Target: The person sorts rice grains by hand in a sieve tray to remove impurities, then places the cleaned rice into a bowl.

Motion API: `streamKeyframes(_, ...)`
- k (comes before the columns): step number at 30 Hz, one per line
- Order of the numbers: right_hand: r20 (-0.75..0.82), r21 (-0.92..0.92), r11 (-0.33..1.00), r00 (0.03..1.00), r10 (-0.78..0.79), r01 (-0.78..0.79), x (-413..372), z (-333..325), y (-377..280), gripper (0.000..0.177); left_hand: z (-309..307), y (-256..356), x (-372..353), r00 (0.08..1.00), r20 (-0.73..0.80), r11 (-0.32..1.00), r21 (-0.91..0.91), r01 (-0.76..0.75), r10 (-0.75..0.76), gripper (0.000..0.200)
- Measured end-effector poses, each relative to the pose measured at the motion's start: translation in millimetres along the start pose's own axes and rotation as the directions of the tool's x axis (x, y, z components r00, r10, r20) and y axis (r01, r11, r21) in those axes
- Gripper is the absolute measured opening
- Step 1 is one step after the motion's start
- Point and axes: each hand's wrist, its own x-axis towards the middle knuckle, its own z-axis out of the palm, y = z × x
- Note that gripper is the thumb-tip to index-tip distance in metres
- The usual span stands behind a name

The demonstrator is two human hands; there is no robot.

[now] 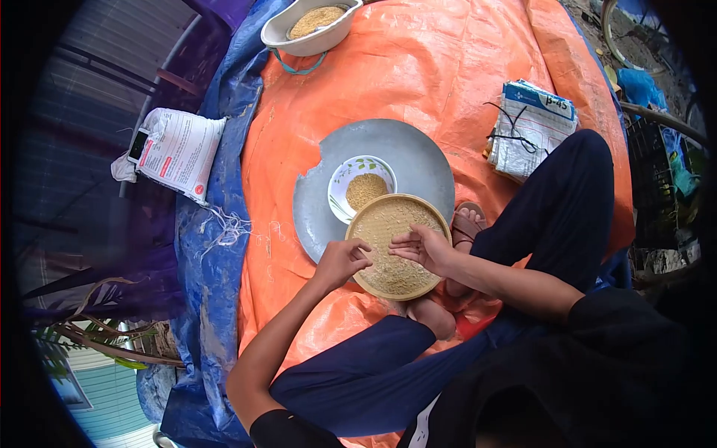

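A round woven tray [385, 280] with a layer of grain on it overlaps the near edge of a grey metal disc [314, 213]. My left hand [343, 260] is over the tray's left rim, thumb and fingertips pinched together; whatever they hold, if anything, is too small to make out. Over the right part of the tray, my right hand [420, 248] has its fingers stretched out and apart from the thumb, with nothing visible in it. A white bowl [340, 179] with a green leaf pattern, holding golden grain [365, 190], stands on the disc just behind the tray.
Orange sheeting [403, 67] lies under everything, with blue tarp [205, 299] at the left. A white basin [317, 41] of grain stands at the top, a full white sack [181, 153] at the left, and folded sacks [532, 123] at the right. My sandalled foot [467, 222] is beside the disc.
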Motion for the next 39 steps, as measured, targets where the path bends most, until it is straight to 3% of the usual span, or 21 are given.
streamKeyframes(3, -0.038, -0.020, 0.993, 0.992, 0.117, -0.118, 6.0, -7.1, 6.9, 0.058, -3.2, 15.3, -4.5, 0.998, -0.048, 0.996, -0.078, -0.042, 0.038, 0.024)
streamKeyframes(6, 0.065, -0.015, 0.979, 0.977, 0.202, -0.201, 14.1, -15.3, 18.9, 0.062, 13.5, 18.5, 7.4, 0.988, -0.094, 0.947, -0.289, -0.143, 0.121, 0.020)
streamKeyframes(8, 0.117, 0.012, 0.975, 0.969, 0.218, -0.221, 15.9, -16.9, 20.7, 0.063, 18.6, 23.0, 14.1, 0.990, -0.046, 0.949, -0.284, -0.139, 0.131, 0.018)
streamKeyframes(10, 0.152, 0.015, 0.978, 0.967, 0.204, -0.209, 16.7, -21.5, 21.7, 0.063, 28.3, 24.5, 19.2, 0.996, -0.072, 0.911, -0.403, -0.081, 0.057, 0.017)
streamKeyframes(12, 0.147, 0.016, 0.983, 0.973, 0.178, -0.182, 15.1, -25.4, 17.0, 0.061, 31.3, 15.0, 23.0, 0.990, -0.099, 0.939, -0.318, -0.131, 0.105, 0.015)
streamKeyframes(16, 0.086, -0.056, 0.989, 0.986, 0.145, -0.140, 13.6, -25.7, 11.5, 0.057, 34.5, -22.9, 30.3, 0.969, -0.149, 0.980, 0.053, -0.192, 0.198, 0.015)
streamKeyframes(20, -0.036, -0.159, 0.985, 0.997, 0.062, -0.067, 20.4, -31.8, 16.5, 0.050, 43.0, -61.5, 28.8, 0.924, -0.021, 0.844, 0.415, -0.339, 0.382, 0.026)
streamKeyframes(25, -0.079, -0.223, 0.975, 0.997, -0.015, -0.003, 23.4, -30.0, 18.8, 0.045, 51.3, -71.8, 23.5, 0.924, 0.009, 0.836, 0.422, -0.351, 0.383, 0.041)
streamKeyframes(28, -0.110, -0.194, 0.981, 0.993, -0.045, 0.023, 19.7, -25.2, 13.1, 0.044, 47.7, -70.7, 23.5, 0.876, -0.167, 0.773, 0.565, -0.290, 0.452, 0.041)
streamKeyframes(30, -0.130, -0.175, 0.982, 0.987, -0.090, 0.066, 16.9, -22.6, 11.4, 0.044, 48.1, -71.3, 27.5, 0.853, -0.428, 0.826, 0.564, -0.006, 0.298, 0.034)
streamKeyframes(31, -0.119, -0.144, 0.987, 0.988, -0.095, 0.077, 20.6, -27.2, 12.6, 0.044, 39.3, -74.1, 30.4, 0.797, -0.558, 0.824, 0.548, 0.145, 0.231, 0.032)
streamKeyframes(34, -0.111, -0.137, 0.985, 0.986, -0.125, 0.110, 16.9, -21.2, 5.6, 0.045, 28.3, -90.9, 32.2, 0.859, -0.447, 0.875, 0.277, 0.397, -0.248, 0.032)
streamKeyframes(36, -0.094, -0.132, 0.986, 0.989, -0.116, 0.103, 16.9, -19.7, 3.1, 0.046, 36.4, -132.2, 30.3, 0.959, -0.233, 0.958, 0.195, 0.208, -0.161, 0.033)
streamKeyframes(39, -0.102, -0.105, 0.990, 0.989, -0.103, 0.092, 15.2, -17.2, 0.5, 0.048, 46.7, -134.8, 27.6, 0.972, -0.174, 0.982, 0.078, 0.171, -0.156, 0.032)
